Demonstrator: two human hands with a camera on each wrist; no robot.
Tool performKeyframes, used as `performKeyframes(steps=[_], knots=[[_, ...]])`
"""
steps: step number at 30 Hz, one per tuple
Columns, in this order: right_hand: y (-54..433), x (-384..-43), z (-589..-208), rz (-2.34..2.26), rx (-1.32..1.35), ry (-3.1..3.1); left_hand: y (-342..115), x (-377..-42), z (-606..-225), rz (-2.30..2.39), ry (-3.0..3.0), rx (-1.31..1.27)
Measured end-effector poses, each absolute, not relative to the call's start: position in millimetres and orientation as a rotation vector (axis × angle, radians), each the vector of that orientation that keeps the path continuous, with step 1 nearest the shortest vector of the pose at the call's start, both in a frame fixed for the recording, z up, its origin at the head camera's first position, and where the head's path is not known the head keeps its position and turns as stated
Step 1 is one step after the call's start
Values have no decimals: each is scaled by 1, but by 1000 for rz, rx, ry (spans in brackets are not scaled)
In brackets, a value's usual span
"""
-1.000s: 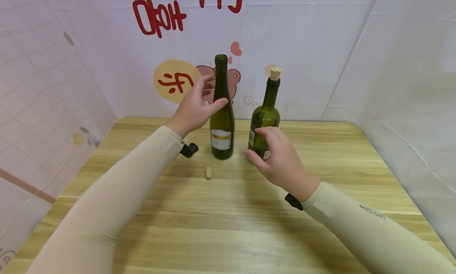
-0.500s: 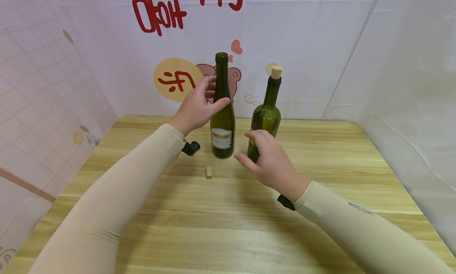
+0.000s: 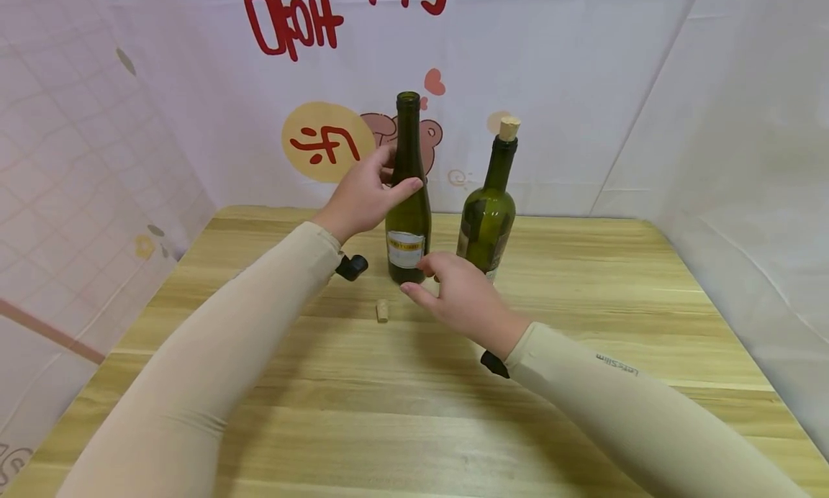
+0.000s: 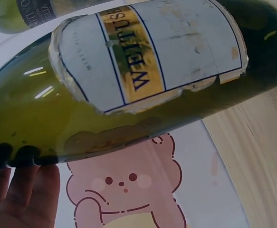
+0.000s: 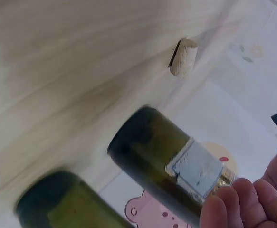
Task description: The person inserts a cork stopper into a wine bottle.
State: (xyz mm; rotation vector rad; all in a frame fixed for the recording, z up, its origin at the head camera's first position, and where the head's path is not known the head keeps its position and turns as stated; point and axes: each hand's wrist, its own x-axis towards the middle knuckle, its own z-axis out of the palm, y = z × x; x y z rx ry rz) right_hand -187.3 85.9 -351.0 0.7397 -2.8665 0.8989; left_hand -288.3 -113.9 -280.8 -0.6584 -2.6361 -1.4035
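Observation:
Two green wine bottles stand upright on the wooden table. Around the upper body of the taller, uncorked wine bottle (image 3: 409,214), my left hand (image 3: 363,199) has its thumb in front and fingers behind. In the left wrist view, fingertips (image 4: 45,187) meet the glass below the white-and-gold label (image 4: 190,47). My right hand (image 3: 466,300) is over the table in front of the bottles, fingers loosely bent and holding nothing. A loose cork (image 3: 382,311) stands on the table left of that hand; the right wrist view shows this tapered cork (image 5: 183,59) too.
At the right stands the other wine bottle (image 3: 487,217), with a cork (image 3: 509,129) in its mouth; my right hand hides its base. A white printed curtain (image 3: 550,73) hangs behind the table (image 3: 388,440).
My right hand has moved left and toward me, from beside the corked bottle to near the loose cork. My left hand stays at the taller bottle, its thumb slightly further across the glass.

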Motion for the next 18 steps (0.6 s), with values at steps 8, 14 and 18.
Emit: performKeyframes(steps=[8, 14, 18], knots=[[68, -194, -360, 835, 719, -2969, -112, -288, -281, -1394, -2642, -650], [59, -200, -370, 759, 720, -3005, -112, -288, -281, -1384, -2643, -648], [51, -205, -375, 696, 727, -3042, -113, -288, -282, -1381, -2651, -636]])
